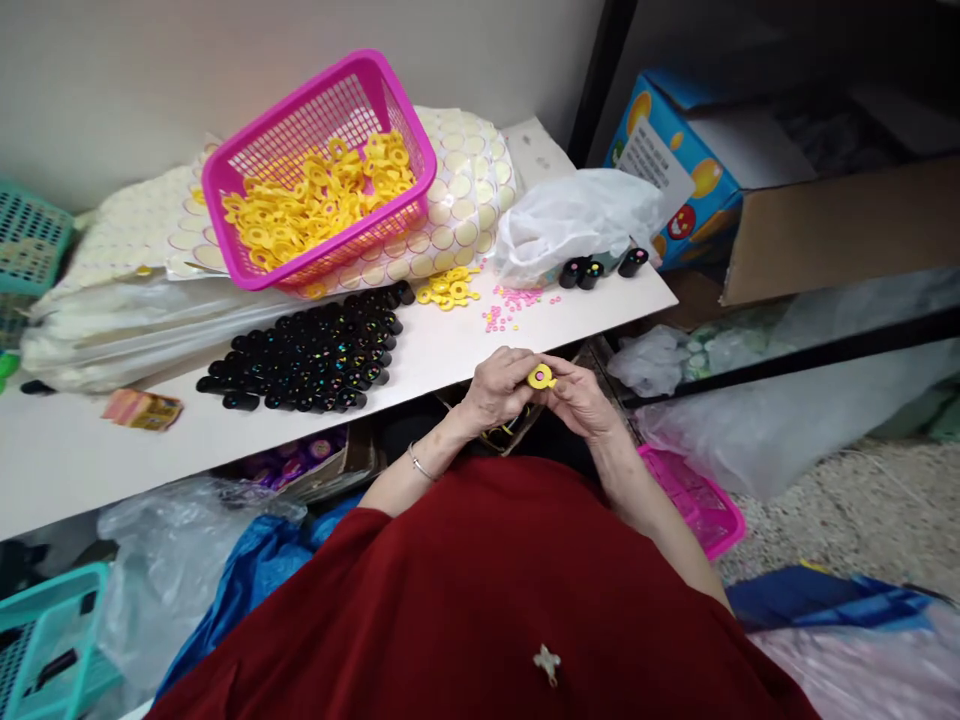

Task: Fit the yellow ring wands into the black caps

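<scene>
left grip [499, 386], yellow ring [533, 381] between, right grip [580, 397]

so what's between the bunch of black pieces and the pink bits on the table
A small pile of yellow rings, in the head view.

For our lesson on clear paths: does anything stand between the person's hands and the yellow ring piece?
Nothing visible does: the right hand holds the yellow ring piece, and the left hand is at its edge.

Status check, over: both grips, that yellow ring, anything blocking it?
Left grip and right grip closed at the yellow ring. Pink centre facing camera. Nothing blocking its face; loose pink beads lie beyond on the table.
</scene>
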Tool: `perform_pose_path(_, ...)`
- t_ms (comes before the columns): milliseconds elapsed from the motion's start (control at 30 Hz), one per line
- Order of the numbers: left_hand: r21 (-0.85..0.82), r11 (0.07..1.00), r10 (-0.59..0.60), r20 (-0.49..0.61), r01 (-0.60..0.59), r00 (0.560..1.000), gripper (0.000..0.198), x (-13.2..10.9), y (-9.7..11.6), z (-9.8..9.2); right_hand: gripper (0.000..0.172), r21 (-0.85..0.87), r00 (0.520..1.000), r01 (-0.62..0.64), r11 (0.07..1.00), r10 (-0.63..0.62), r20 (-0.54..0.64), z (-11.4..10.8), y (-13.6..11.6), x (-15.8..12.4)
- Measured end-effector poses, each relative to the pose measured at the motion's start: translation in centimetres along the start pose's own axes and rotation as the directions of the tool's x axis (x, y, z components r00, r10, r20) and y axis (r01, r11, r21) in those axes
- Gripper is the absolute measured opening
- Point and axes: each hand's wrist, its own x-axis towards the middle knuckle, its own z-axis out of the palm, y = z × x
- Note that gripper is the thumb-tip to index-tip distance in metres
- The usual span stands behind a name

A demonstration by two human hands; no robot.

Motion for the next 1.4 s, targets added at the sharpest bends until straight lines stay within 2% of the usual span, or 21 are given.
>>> perform_pose_path(67, 0.089, 0.99, 0.109, 0.051, -0.114, 0.993, 0.021, -0.1, 0.6, 0.7, 0.048, -0.032, 0.997, -0.001, 0.999, -0.001, -0.073, -0.1, -0.4, -0.8)
perform_pose_path(167, 0.139, 0.97, 0.186, 0.102, -0.199, 0.977, 0.023, -0.4, 1.4, 1.6, 0.05, -0.069, 0.985, 0.015, 0.997, -0.026, -0.169, -0.6, -0.7, -2.2)
perform_pose_path(300, 0.104, 0.958, 0.252, 0.152, -0.269, 0.956, 0.028, -0.6, 2.1, 2.7, 0.055, -0.091, 0.964, 0.007, 0.996, -0.031, -0.263, -1.4, -0.3, -4.2)
perform_pose_path(467, 0.027, 0.955, 0.283, 0.195, -0.294, 0.939, 0.028, -1.0, 2.8, 3.7, 0.048, -0.125, 0.936, 0.034, 0.992, -0.075, -0.345, -1.6, 0.5, -5.9)
perform_pose_path(567, 0.001, 0.966, 0.253, 0.21, -0.259, 0.944, 0.023, -1.2, 2.8, 3.9, 0.044, -0.123, 0.927, 0.058, 0.991, -0.099, -0.362, -1.7, 1.3, -5.8)
perform_pose_path(633, 0.013, 0.98, 0.185, 0.276, -0.197, 0.943, 0.02, -1.2, 2.6, 3.6, 0.043, -0.138, 0.938, 0.055, 0.989, -0.099, -0.332, -1.9, 1.8, -5.1)
perform_pose_path(667, 0.024, 0.986, 0.149, 0.333, -0.166, 0.931, 0.018, -1.1, 2.3, 3.3, 0.043, -0.174, 0.948, 0.042, 0.984, -0.094, -0.304, -2.0, 2.1, -4.6)
perform_pose_path(733, 0.036, 0.992, 0.088, 0.471, -0.118, 0.878, 0.017, -0.8, 1.5, 2.1, 0.044, -0.337, 0.972, -0.008, 0.941, -0.072, -0.223, -2.0, 2.3, -3.3)
perform_pose_path(800, 0.033, 0.998, 0.032, 0.564, -0.062, 0.825, 0.027, -0.6, 0.1, 0.5, 0.043, -0.616, 0.99, -0.047, 0.786, -0.044, -0.131, -1.8, 2.4, -1.6)
perform_pose_path(833, 0.027, 0.999, 0.0, 0.568, -0.019, 0.823, 0.032, -0.4, -0.8, -0.4, 0.043, -0.763, 0.996, -0.052, 0.644, -0.018, -0.083, -1.5, 2.3, -0.7)
perform_pose_path(900, 0.021, 0.994, -0.104, 0.474, 0.107, 0.874, 0.038, -0.2, -2.7, -2.0, 0.041, -0.96, 0.996, -0.027, 0.278, 0.084, -0.004, -0.6, 2.4, 1.0)
perform_pose_path(967, 0.062, 0.962, -0.271, 0.299, 0.264, 0.915, 0.034, 0.1, -4.7, -3.2, 0.038, -0.999, 0.973, 0.023, -0.037, 0.232, 0.014, 0.5, 2.8, 2.5)
perform_pose_path(1000, 0.109, 0.932, -0.361, 0.217, 0.345, 0.907, 0.032, 0.3, -5.6, -3.5, 0.036, -0.99, 0.952, 0.042, -0.137, 0.306, -0.002, 1.1, 3.1, 3.1)
perform_pose_path(1067, 0.189, 0.863, -0.491, 0.096, 0.469, 0.866, 0.026, 0.7, -6.8, -3.7, 0.033, -0.98, 0.935, 0.045, -0.192, 0.354, -0.027, 1.8, 3.7, 4.0)
perform_pose_path(1133, 0.203, 0.819, -0.554, 0.036, 0.537, 0.832, 0.021, 1.0, -7.2, -3.4, 0.033, -0.978, 0.932, 0.048, -0.205, 0.362, -0.03, 1.9, 3.9, 4.4)
perform_pose_path(1200, 0.154, 0.815, -0.566, 0.004, 0.559, 0.824, 0.019, 1.0, -7.1, -2.9, 0.031, -0.978, 0.929, 0.069, -0.197, 0.37, -0.009, 1.2, 3.1, 4.4)
perform_pose_path(1267, 0.081, 0.828, -0.555, -0.023, 0.555, 0.832, 0.018, 0.7, -6.7, -2.4, 0.022, -0.994, 0.945, 0.076, -0.075, 0.323, 0.048, -0.1, 1.3, 4.3)
perform_pose_path(1300, 0.044, 0.834, -0.549, -0.038, 0.551, 0.835, 0.017, 0.6, -6.5, -2.2, 0.017, -0.998, 0.967, 0.062, 0.023, 0.248, 0.065, -0.9, 0.0, 4.4)
perform_pose_path(1333, 0.013, 0.837, -0.546, -0.05, 0.547, 0.836, 0.016, 0.5, -6.3, -1.9, 0.015, -0.989, 0.992, 0.035, 0.144, 0.117, 0.052, -1.8, -1.3, 4.7)
perform_pose_path(1367, -0.013, 0.838, -0.545, -0.061, 0.545, 0.836, 0.016, 0.5, -6.1, -1.7, 0.018, -0.971, 0.998, 0.0, 0.241, -0.056, -0.013, -2.6, -2.6, 5.2)
perform_pose_path(1400, -0.032, 0.838, -0.545, -0.073, 0.544, 0.835, 0.015, 0.5, -6.0, -1.5, 0.023, -0.961, 0.96, -0.063, 0.27, -0.248, -0.133, -3.5, -3.9, 5.9)
